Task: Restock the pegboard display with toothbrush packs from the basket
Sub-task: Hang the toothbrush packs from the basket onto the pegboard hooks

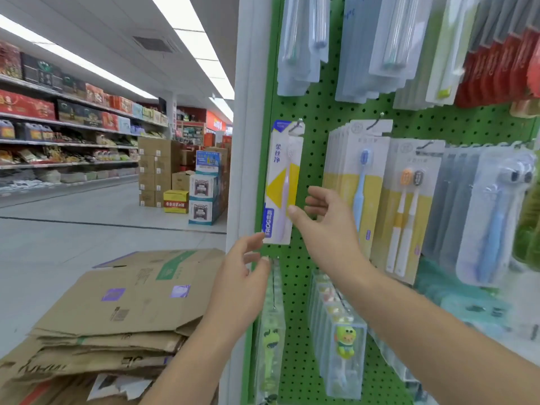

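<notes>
toothbrush pack hung at the left edge of the pegboard

a single toothbrush pack [280,182] is seen hanging from a metal hook [298,124] at the left edge of the green pegboard [318,112]. the pack is a flat card, white with a yellow diamond and a blue band at the foot, and a pale lilac brush is sealed under clear plastic on its front.

the right hand [327,220] is held just beside the pack's lower right edge; its grip is spread, with the thumb at or very near the edge, and nothing is pinched. the left hand [242,276] is held below the pack's bottom corner, fingers loosely spread, with a fingertip near the pack's foot; whether it touches cannot be told.

to the right, a row of yellow and white packs [353,182] with a blue brush in front is hung on the next hook, then a twin pack [409,206] with orange and dark brush heads. lower down, clear rigid cases with a frog-shaped brush [344,343] are stacked on a hook. glossy clear blister packs [301,42] are hung along the top row.

a pile of flattened cardboard boxes [122,311], creased and brown, lies at lower left beside the display. store shelves [67,135] and stacked cartons [155,171] are seen across the aisle.
</notes>
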